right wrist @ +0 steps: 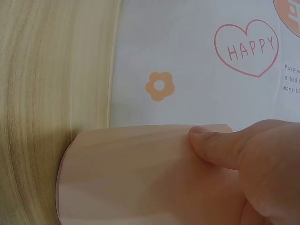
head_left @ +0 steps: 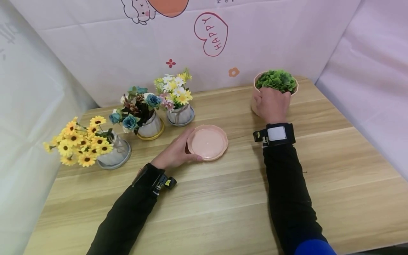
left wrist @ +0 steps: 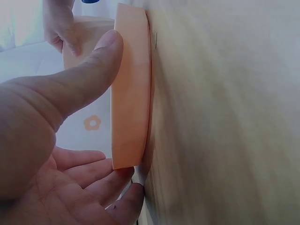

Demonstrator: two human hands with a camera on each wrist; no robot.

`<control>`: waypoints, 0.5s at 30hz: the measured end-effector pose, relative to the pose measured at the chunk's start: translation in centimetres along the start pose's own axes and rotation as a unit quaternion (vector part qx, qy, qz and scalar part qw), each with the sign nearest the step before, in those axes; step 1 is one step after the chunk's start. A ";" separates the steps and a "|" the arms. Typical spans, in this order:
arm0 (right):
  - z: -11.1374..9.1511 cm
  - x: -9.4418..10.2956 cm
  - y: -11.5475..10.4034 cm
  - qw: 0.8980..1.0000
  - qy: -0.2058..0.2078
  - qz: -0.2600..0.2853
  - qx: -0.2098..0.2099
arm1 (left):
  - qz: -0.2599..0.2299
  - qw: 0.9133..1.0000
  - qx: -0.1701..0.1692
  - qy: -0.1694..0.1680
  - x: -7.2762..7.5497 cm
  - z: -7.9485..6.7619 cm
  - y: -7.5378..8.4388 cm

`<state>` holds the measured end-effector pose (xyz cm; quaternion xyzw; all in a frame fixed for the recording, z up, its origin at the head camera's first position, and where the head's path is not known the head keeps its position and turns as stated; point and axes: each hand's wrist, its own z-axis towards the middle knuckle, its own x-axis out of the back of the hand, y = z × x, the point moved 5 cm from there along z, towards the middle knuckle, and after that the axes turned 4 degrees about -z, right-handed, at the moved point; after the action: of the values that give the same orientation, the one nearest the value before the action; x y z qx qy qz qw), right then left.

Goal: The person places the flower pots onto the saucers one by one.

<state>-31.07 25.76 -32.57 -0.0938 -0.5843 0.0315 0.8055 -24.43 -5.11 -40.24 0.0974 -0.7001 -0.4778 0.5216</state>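
A round pink saucer [head_left: 208, 142] with a faceted rim lies flat on the wooden table. My left hand [head_left: 176, 151] holds it from the left, thumb at the near edge and fingers round the far side; the left wrist view shows the thumb on the saucer's side wall [left wrist: 131, 93]. Farther back on the right stands a pink flowerpot [right wrist: 126, 173] filled with a leafy green plant [head_left: 277, 80]. My right hand [head_left: 273, 104] grips this pot at its near rim, with the thumb against the outer wall. Most of the pot's body is hidden by that hand in the head view.
Three grey pots of artificial flowers stand on the left: yellow sunflowers [head_left: 76, 143], blue roses [head_left: 130, 122], and white and yellow daisies [head_left: 178, 88]. Each has its own saucer. A printed white cloth [head_left: 271, 39] hangs behind the table [head_left: 204, 212].
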 end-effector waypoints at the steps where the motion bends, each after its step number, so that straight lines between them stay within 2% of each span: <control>1: 0.0 0.0 0.0 1.000 -0.003 0.001 0.001 | 0.002 1.000 0.000 -0.001 0.0 -0.2 -0.1; 15: -0.5 0.3 -0.6 0.998 -0.057 0.012 0.028 | 0.001 1.000 0.009 -0.007 0.6 -2.3 -0.5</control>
<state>-30.58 25.12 -32.30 -0.0760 -0.6269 0.0624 0.7729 -23.04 -7.08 -40.23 0.0981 -0.7079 -0.4715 0.5166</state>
